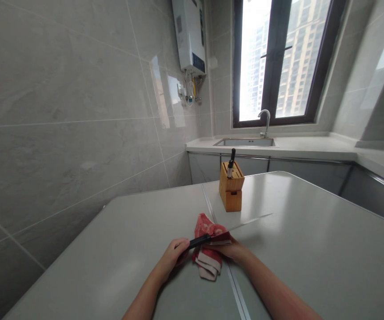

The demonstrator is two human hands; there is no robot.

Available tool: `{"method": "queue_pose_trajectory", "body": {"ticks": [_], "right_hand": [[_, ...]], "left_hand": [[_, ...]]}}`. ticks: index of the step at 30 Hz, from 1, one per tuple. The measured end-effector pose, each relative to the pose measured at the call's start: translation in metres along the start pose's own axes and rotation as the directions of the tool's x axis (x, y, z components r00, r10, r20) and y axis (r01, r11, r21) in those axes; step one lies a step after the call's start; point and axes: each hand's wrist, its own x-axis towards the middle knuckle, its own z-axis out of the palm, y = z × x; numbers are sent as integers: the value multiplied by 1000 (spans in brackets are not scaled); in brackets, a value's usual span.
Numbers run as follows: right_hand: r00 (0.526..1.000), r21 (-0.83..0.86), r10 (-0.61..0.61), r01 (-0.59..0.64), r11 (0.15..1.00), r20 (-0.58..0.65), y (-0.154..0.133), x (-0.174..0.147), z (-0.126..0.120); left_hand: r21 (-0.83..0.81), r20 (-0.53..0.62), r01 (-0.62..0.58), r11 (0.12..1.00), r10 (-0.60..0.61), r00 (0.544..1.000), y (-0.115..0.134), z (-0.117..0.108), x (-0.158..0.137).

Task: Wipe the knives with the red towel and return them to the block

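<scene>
A kitchen knife (199, 241) with a black handle is held by my left hand (176, 252), fingers wrapped round the end of its handle. Its long blade points right, the tip standing free past the cloth. My right hand (229, 250) grips a red and white towel (208, 264) around the blade near the handle; most of its fingers are hidden by the cloth. One part of the towel stands up behind the knife and a folded end hangs below it. Beyond my hands a wooden knife block (232, 195) stands upright on the table, with black-handled tools (232, 160) in its slots.
The pale table (138, 231) has a metal seam running through its middle. Behind it lies a counter (302, 144) with a sink (245, 142) and a faucet (265, 122) under a window. A tiled wall (72, 155) borders the left side, with a water heater (190, 35) mounted high.
</scene>
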Motion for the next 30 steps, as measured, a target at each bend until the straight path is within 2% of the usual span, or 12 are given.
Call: {"method": "queue_pose_trajectory", "body": {"ticks": [13,30], "right_hand": [[998,27,38,-37,999,-52,-12,-6,6],[998,-38,-59,58,998,-18,-3,-4,1]], "left_hand": [[15,-5,10,1000,-10,1000,-1,-1,-1],[72,-2,-48,996,49,999,0,0,-2]]}}
